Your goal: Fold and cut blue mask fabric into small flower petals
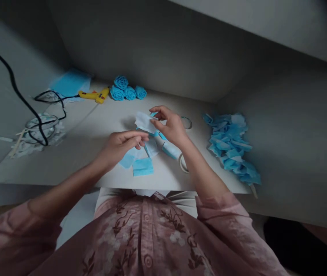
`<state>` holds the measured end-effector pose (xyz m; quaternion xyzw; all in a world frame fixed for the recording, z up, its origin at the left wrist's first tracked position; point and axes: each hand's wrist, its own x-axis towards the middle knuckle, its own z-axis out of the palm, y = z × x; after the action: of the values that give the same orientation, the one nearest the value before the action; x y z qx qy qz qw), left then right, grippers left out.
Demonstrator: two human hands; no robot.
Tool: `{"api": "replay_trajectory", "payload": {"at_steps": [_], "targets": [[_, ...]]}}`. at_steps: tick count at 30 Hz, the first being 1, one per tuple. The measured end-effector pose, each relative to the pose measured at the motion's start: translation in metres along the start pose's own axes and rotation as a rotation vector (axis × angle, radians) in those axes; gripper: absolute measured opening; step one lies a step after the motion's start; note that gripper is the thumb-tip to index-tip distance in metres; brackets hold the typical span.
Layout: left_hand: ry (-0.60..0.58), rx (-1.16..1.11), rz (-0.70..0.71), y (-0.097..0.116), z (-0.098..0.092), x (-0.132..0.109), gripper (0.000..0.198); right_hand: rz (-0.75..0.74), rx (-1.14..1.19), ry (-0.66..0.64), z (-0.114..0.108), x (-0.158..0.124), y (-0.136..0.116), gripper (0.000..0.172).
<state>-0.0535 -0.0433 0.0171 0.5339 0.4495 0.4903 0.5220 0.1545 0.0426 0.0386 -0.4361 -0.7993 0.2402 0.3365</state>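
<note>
My left hand (125,145) is closed, its fingertips pinching what looks like a thin blue stick (151,134) that points to the right. Just beyond it, my right hand (169,124) pinches a soft white piece of cloth (144,120) with blue showing by the fingers. The cloth hangs over the stick's area; whether the two touch, I cannot tell. Below the hands lie a folded blue cloth square (143,167) and a paler blue piece (127,160). A white and blue roll-shaped thing (170,149) rests beneath my right wrist, partly hidden.
Several blue rosettes (121,82) sit at the back beside a yellow glue gun (94,96) with a black cord (12,76). Flat blue sheets (71,82) lie back left. Crumpled blue cloth (229,142) lines the right edge. A tape roll (183,164) and white scraps (41,132) lie on the table.
</note>
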Motion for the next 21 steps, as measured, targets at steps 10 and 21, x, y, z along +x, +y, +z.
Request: {"api": "replay_trajectory", "payload": {"at_steps": [10,21], "targets": [[-0.020,-0.612,-0.240,-0.030,0.032,0.057,0.016,-0.193,-0.174,-0.045,-0.003,-0.035,-0.017,0.044],[-0.102,-0.394,-0.118,-0.033,0.023,0.046,0.067,0.194,0.343,0.089,0.012,-0.033,0.026,0.063]]}}
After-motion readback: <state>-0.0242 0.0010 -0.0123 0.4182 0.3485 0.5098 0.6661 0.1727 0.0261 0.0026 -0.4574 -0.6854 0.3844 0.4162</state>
